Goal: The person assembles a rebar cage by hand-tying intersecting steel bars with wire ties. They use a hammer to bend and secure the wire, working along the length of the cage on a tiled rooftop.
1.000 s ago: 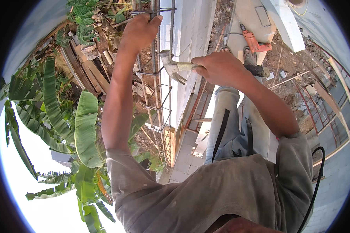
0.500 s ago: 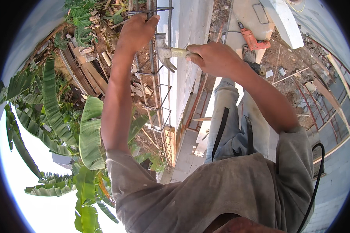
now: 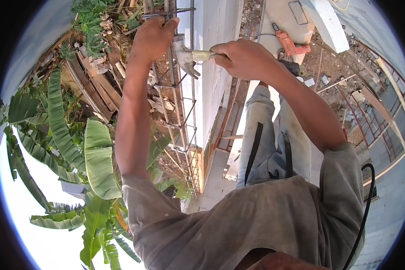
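Observation:
My right hand (image 3: 247, 58) is closed round the pale handle of a claw hammer (image 3: 183, 55). The hammer lies sideways, its metal head over the rods of a rebar cage (image 3: 175, 92) and its claw pointing toward me. Just left of the hammer head, my left hand (image 3: 154, 37) grips the cage near a stirrup; its fingertips are partly hidden behind the knuckles. The cage is built of long steel bars with bent stirrups and runs down beside a white wall (image 3: 216, 54). Whether the hammer head touches a bar, I cannot tell.
An orange power drill (image 3: 291, 42) rests on a board at the upper right. A white beam (image 3: 326, 27) juts in beyond it. Planks (image 3: 92, 85) and debris lie left of the cage, with banana leaves (image 3: 101, 157) nearer. Reddish metal frames (image 3: 364, 117) stand at the right.
The whole view has shifted a little, so both hands, the hammer and the upper cage appear slightly farther left and up. Both grips are unchanged.

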### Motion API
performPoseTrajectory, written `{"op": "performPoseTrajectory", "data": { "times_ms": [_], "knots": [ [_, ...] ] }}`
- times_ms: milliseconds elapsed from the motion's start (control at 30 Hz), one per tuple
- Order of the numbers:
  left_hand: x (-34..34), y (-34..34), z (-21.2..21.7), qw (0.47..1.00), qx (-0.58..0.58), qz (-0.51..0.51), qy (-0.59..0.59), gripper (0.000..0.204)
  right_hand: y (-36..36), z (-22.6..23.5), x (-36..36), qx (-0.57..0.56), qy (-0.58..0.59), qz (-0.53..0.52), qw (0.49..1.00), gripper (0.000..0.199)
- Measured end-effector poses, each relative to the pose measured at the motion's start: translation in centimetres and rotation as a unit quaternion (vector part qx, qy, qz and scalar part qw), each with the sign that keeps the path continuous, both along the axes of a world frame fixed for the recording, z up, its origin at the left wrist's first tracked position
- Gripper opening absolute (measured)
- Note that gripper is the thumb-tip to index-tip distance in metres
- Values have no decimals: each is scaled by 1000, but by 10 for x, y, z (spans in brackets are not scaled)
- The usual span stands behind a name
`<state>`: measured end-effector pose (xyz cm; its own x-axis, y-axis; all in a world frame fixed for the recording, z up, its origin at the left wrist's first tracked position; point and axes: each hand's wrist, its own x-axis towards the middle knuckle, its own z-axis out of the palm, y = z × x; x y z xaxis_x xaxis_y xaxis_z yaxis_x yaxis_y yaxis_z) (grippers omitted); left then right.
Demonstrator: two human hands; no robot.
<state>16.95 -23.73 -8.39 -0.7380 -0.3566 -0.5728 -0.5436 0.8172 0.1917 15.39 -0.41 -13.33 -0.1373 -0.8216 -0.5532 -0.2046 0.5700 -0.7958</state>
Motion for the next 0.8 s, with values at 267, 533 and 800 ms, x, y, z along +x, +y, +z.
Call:
{"op": "performPoseTrajectory", "data": {
  "times_ms": [267, 533, 800],
  "knots": [
    [7, 3, -8, 999, -5, 32, 22, 49, 37, -18, 59, 48, -232, -207, 949, 40],
    [34, 8, -54, 975, 94, 175, 95, 39, 84, -37, 87, 46, -211, -325, 921, 47],
    [68, 29, -64, 942, 120, 280, 140, 40, 103, -38, 77, 38, -144, -302, 942, 42]
  ]
}}
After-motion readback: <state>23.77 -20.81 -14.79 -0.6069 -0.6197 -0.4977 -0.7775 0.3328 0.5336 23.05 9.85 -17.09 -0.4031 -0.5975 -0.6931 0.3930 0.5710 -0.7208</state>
